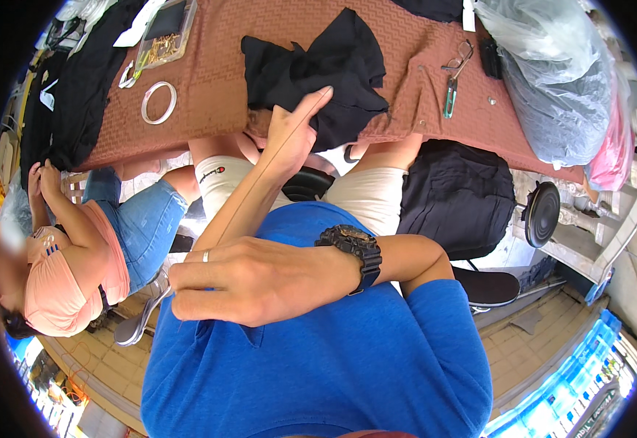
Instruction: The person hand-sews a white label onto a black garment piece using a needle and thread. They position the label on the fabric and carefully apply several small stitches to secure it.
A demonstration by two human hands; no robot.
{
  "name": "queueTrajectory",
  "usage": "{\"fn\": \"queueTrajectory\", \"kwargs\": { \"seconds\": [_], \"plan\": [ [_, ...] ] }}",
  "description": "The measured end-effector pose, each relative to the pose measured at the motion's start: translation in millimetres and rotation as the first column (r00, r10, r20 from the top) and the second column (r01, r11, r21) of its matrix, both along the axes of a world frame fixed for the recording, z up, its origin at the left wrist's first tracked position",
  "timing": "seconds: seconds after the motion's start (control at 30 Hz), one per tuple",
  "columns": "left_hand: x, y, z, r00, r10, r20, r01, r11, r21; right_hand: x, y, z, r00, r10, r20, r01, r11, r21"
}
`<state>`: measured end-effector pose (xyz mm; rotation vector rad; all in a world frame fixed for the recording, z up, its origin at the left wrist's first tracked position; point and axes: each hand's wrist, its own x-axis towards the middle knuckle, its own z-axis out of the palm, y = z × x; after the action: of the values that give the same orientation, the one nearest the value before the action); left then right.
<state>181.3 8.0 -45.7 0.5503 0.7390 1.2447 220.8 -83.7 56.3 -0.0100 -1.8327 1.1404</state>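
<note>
A black cloth (348, 62) lies bunched at the near edge of the table. My left hand (294, 135) grips its near side, thumb laid on top and fingers curled under, partly hidden. A thin dark thread (260, 180) runs from near the left thumb along my left forearm to my right hand. That right hand (238, 281) is closed in front of my chest, above the left forearm. It wears a ring and a black wristwatch (351, 255). The thread passes behind its fingers; whether a needle is there, I cannot see.
The brown tablecloth (209, 80) bears a white ring (159, 103), a clear box (166, 33) of gold-coloured pieces and teal thread snips (450, 98). Full plastic bags (552, 80) stand at right. A co-worker in pink (81, 270) sits at left, hands on black fabric (70, 109).
</note>
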Motion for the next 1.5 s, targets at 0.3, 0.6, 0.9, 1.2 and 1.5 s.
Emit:
{"fn": "queueTrajectory", "kwargs": {
  "seconds": [0.3,0.6,0.9,1.2,1.5],
  "plan": [
    [0,8,10,0.981,0.122,-0.149,-0.107,0.988,0.110,17,16,-19,0.987,0.163,-0.010,-0.163,0.975,-0.151],
    [2,-2,32,0.992,0.122,-0.016,-0.122,0.992,0.019,72,74,-81,0.660,-0.733,0.163,0.679,0.491,-0.545],
    [6,-8,32,0.992,0.116,-0.050,-0.118,0.992,-0.048,73,79,-87,0.581,-0.791,0.195,0.768,0.453,-0.452],
    [10,-10,34,0.988,0.152,-0.030,-0.151,0.988,0.035,73,75,-84,0.581,-0.792,0.188,0.762,0.448,-0.467],
    [12,-12,33,0.975,0.183,-0.123,-0.177,0.983,0.056,73,72,-81,0.602,-0.772,0.206,0.734,0.432,-0.524]
  ]
}}
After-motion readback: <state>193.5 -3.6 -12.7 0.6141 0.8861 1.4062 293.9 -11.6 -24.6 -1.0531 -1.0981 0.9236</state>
